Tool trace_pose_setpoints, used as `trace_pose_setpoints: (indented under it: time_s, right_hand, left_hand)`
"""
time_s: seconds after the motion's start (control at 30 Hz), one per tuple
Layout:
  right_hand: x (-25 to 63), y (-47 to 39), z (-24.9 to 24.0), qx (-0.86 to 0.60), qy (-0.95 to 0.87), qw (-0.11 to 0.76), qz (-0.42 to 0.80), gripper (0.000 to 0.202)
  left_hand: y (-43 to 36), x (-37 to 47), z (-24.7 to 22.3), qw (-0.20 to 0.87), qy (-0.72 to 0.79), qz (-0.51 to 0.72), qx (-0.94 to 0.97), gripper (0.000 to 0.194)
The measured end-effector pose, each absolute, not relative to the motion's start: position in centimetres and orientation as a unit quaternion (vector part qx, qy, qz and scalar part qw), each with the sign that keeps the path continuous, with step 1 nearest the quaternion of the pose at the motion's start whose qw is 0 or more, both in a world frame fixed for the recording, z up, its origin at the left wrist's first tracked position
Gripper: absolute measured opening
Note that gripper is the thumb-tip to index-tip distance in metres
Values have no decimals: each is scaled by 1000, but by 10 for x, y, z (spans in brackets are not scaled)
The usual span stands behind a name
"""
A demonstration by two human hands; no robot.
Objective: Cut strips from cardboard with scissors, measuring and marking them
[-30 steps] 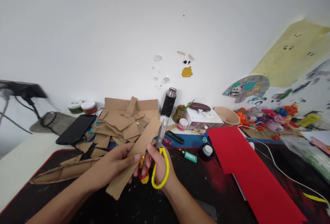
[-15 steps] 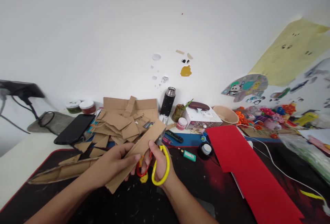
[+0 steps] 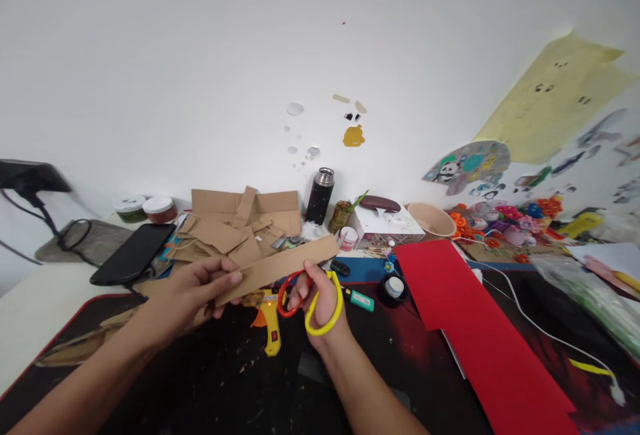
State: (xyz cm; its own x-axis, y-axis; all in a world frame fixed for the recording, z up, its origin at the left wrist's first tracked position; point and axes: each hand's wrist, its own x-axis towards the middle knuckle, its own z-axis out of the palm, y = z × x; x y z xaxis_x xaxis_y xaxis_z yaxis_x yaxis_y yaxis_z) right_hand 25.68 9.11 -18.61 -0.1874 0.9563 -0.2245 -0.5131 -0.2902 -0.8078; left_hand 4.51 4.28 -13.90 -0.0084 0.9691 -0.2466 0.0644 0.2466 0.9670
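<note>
My left hand (image 3: 203, 291) pinches the lower left end of a cardboard strip (image 3: 280, 263), thumb on top. The strip slants up to the right over the black mat (image 3: 200, 381). In my right hand (image 3: 317, 295) are scissors (image 3: 339, 308) with one red and one yellow handle loop; my fingers pass through the loops. The blades are mostly hidden by the strip, so their opening cannot be seen. Below the strip, between my hands, lies a yellow glue gun (image 3: 271, 328) with a small orange light.
Behind my hands is a pile of cardboard scraps (image 3: 215, 233). A black bottle (image 3: 321, 196) stands near the wall. To the right lie a teal glue stick or lighter (image 3: 361, 300), a round black container (image 3: 393, 288) and a large red sheet (image 3: 485, 328). A phone (image 3: 134, 255) is at the left.
The cardboard strip has turned closer to level, and my hands have moved apart. The glue gun, mostly covered before, now shows. The view has shifted slightly.
</note>
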Motion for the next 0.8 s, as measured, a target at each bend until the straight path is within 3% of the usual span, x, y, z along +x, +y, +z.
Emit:
trace_pose_setpoints:
  time_s: [0.27,0.47,0.6,0.8]
  right_hand:
    - [263,96,-183,-345,-269,540,719,64]
    - [268,102,-186,-362,-249,564,699,59]
    - [268,101,-188,-364,-246,560,702,53]
    - [270,102,-185,-354,-259,560,703,50]
  left_hand:
    - [41,21,-130,405,615,412,536,55]
    - [39,17,-116,475,591,476,446,45]
    - [40,18,-116,528,548,544,354,50]
    - [44,13,-124,534,531,556,352,47]
